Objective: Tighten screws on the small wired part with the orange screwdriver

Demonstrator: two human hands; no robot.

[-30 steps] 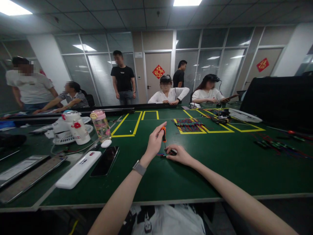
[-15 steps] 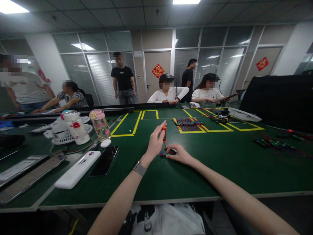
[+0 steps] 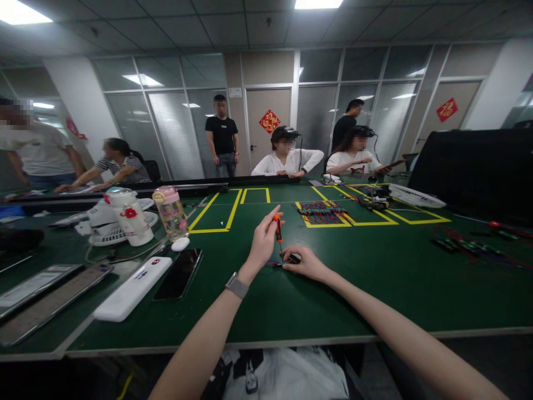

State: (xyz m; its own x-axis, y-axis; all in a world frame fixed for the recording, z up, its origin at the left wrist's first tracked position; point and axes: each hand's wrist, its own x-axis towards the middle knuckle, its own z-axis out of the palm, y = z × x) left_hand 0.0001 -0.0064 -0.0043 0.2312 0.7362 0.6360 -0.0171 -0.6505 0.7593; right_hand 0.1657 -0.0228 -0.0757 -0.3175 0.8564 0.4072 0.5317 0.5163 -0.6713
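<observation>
The orange-and-black screwdriver (image 3: pixel 278 229) stands nearly upright over the bench (image 3: pixel 353 300), its thin shaft pointing down to a small wired part (image 3: pixel 276 263). The left hand (image 3: pixel 263 243) is closed around its handle, fingers upward; the right hand (image 3: pixel 308 264) lies low, pinching the part.

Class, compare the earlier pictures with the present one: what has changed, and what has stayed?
The person in black left of the middle door and the one right of it have moved rightward; the person at far left has moved leftward. Nothing was taken hold of or let go: the left hand still holds the screwdriver, the right hand stays on the wired part.
</observation>
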